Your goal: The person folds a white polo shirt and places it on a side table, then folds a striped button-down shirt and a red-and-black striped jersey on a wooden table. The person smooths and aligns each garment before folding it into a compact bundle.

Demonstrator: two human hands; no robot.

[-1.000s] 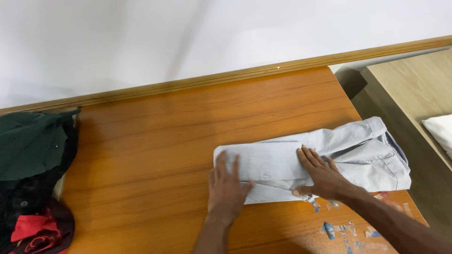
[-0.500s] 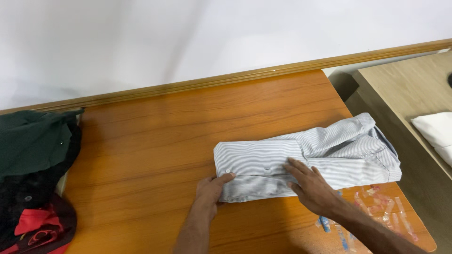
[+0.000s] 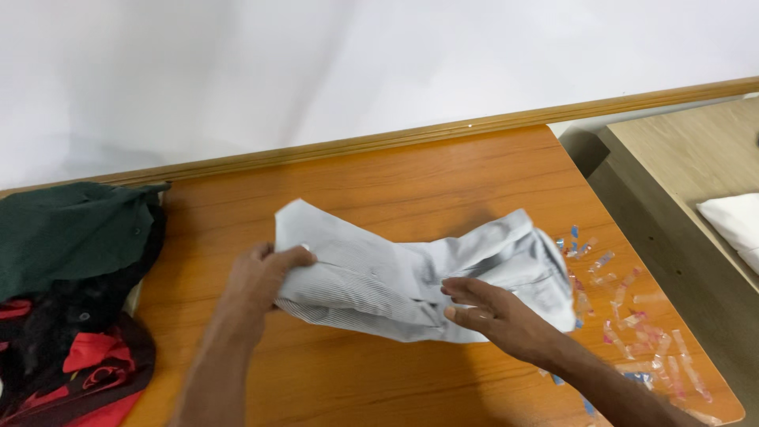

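A pale grey folded shirt (image 3: pixel 371 269) lies in the middle of the orange wooden table (image 3: pixel 379 182). My left hand (image 3: pixel 265 273) grips the shirt's left end and lifts it off the table, so that end stands up and tilts over toward the right. My right hand (image 3: pixel 494 312) lies flat with fingers spread on the shirt's middle, pressing it down. The shirt's right end with the collar (image 3: pixel 545 261) rests on the table.
A heap of clothes, dark green (image 3: pixel 67 233), black and red (image 3: pixel 87 364), sits at the table's left edge. Small coloured stickers (image 3: pixel 632 324) mark the table's right corner. A lighter wooden table (image 3: pixel 696 158) with a white cloth (image 3: pixel 735 221) stands to the right.
My left hand has closed on the shirt's left end and raised it, folding it rightward. My right hand stays pressed on the middle. The view has shifted slightly.
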